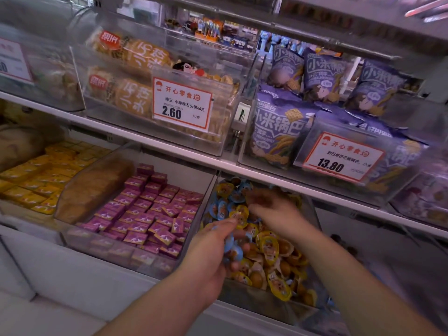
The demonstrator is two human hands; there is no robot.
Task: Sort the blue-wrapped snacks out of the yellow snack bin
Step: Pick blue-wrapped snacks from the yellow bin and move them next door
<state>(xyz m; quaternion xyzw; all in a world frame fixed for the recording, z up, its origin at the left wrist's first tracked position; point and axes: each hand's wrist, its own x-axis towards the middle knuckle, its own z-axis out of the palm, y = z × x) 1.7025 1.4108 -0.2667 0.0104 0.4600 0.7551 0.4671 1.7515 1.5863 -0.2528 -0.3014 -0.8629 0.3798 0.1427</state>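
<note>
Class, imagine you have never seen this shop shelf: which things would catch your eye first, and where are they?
Probably the two hands in the clear bin of yellow snacks at the bottom centre: the left hand grips several blue-wrapped snacks, while the blurred right hand reaches over the pile. Next, the white price tag reading 2.60 on the upper shelf, and the purple snack bags to its right.

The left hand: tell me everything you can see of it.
The left hand reaches in from the lower edge of the frame, bare forearm behind it, over the near left part of the clear bin of yellow and blue snack cups. Its curled fingers hold a small bunch of blue-wrapped snacks, and its raised fingertips pinch a yellow-rimmed cup. The right hand, blurred, hovers just beyond it over the pile.
</note>
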